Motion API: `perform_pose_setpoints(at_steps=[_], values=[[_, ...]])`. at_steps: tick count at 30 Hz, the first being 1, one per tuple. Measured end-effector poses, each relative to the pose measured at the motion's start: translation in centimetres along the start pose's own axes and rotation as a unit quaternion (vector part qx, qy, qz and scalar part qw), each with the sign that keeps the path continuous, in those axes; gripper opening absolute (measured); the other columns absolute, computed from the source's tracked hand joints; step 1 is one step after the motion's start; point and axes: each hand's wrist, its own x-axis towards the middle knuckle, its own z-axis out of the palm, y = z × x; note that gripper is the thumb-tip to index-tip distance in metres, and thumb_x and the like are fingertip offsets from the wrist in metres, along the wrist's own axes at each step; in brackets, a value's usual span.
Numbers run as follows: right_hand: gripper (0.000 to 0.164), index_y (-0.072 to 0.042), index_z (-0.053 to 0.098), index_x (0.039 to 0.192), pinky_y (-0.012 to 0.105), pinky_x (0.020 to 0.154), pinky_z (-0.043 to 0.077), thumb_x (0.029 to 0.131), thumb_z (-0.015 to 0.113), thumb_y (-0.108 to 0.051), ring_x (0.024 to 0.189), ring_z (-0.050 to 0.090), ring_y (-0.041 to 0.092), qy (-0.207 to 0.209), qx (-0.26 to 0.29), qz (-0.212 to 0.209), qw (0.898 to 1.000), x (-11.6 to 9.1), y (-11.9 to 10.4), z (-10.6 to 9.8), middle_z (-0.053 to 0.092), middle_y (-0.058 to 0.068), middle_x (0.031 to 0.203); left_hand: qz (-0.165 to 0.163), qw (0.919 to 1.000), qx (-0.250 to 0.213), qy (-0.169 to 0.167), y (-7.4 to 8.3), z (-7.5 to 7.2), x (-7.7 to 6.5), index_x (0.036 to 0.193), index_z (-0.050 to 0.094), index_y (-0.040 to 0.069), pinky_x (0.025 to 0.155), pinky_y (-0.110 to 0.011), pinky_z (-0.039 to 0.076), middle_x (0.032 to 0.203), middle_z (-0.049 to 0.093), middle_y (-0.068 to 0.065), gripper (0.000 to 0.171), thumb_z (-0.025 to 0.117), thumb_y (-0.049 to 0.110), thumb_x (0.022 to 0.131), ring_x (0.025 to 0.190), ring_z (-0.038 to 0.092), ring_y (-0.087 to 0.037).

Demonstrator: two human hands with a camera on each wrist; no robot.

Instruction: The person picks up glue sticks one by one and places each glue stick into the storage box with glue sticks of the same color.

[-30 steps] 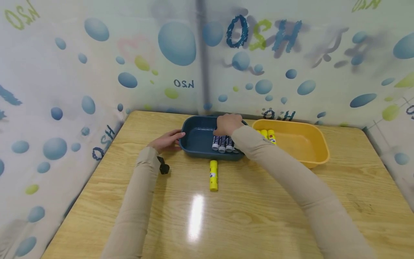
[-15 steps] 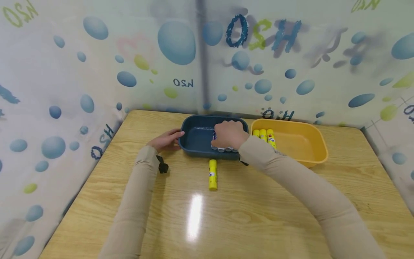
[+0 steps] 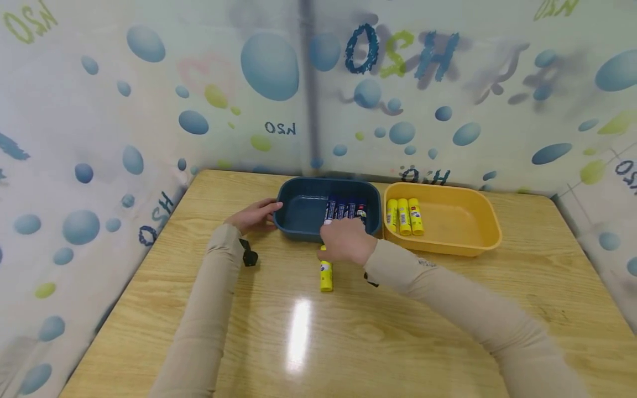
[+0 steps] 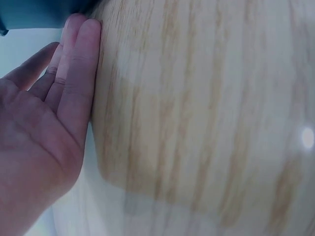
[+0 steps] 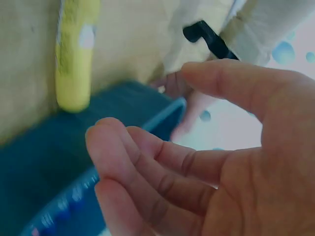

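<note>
A yellow glue stick [image 3: 326, 277] lies lengthwise on the table in front of a dark blue bin [image 3: 302, 220]. Over its far end hovers my right hand [image 3: 346, 241], thumb and fingers apart with nothing between them; the right wrist view has the glue stick [image 5: 76, 64] beyond the fingertips. My left hand [image 3: 255, 215] rests at the bin's left end, thumb by the rim. In the left wrist view its fingers [image 4: 78, 73] are extended along the tabletop towards the bin. Several dark blue tubes with pale ends [image 3: 340, 210] lie side by side in the bin's right half.
To the right of the blue bin stands a yellow bin [image 3: 460, 224], with three yellow glue sticks [image 3: 404, 217] lined up at its left end. Both bins are near the back edge of the wooden table [image 3: 398, 337], close to a patterned wall [image 3: 224, 66].
My right hand has come out of the dark blue bin towards me, over the yellow glue stick on the table. The row of tubes is uncovered now. My left hand has stayed put.
</note>
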Motion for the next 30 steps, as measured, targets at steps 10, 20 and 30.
perform_pose_setpoints(at_steps=[10, 20, 30], values=[[0.031, -0.011, 0.069, 0.087, 0.039, 0.064, 0.048, 0.091, 0.065, -0.042, 0.065, 0.055, 0.018, -0.012, 0.017, 0.022, 1.000, 1.0, -0.4, 4.1, 0.057, -0.001, 0.068, -0.006, 0.9999, -0.013, 0.001, 0.2, 0.0, -0.1, 0.155, 0.010, 0.005, 0.097, -0.040, 0.045, 0.118, 0.054, -0.017, 0.079, 0.053, 0.041, 0.099, 0.100, 0.058, -0.018], [0.039, -0.014, 0.061, 0.068, 0.035, 0.055, 0.043, 0.091, 0.063, -0.045, 0.058, 0.052, 0.017, 0.009, 0.018, 0.053, 0.998, 1.8, -0.4, 5.7, 0.052, 0.000, 0.061, -0.011, 0.9997, -0.020, 0.005, 0.3, 0.2, -0.2, 0.155, 0.010, 0.006, 0.095, -0.039, 0.046, 0.111, 0.058, -0.012, 0.076, 0.051, 0.039, 0.100, 0.097, 0.060, -0.016], [0.036, -0.012, 0.060, 0.069, 0.035, 0.059, 0.044, 0.086, 0.070, -0.042, 0.062, 0.053, 0.019, -0.005, 0.039, 0.081, 0.996, 2.2, -0.2, 6.3, 0.054, 0.002, 0.065, -0.013, 0.9997, -0.022, 0.005, 0.4, 0.2, -0.5, 0.155, 0.009, 0.006, 0.098, -0.041, 0.044, 0.113, 0.056, -0.013, 0.077, 0.051, 0.040, 0.100, 0.099, 0.059, -0.017]])
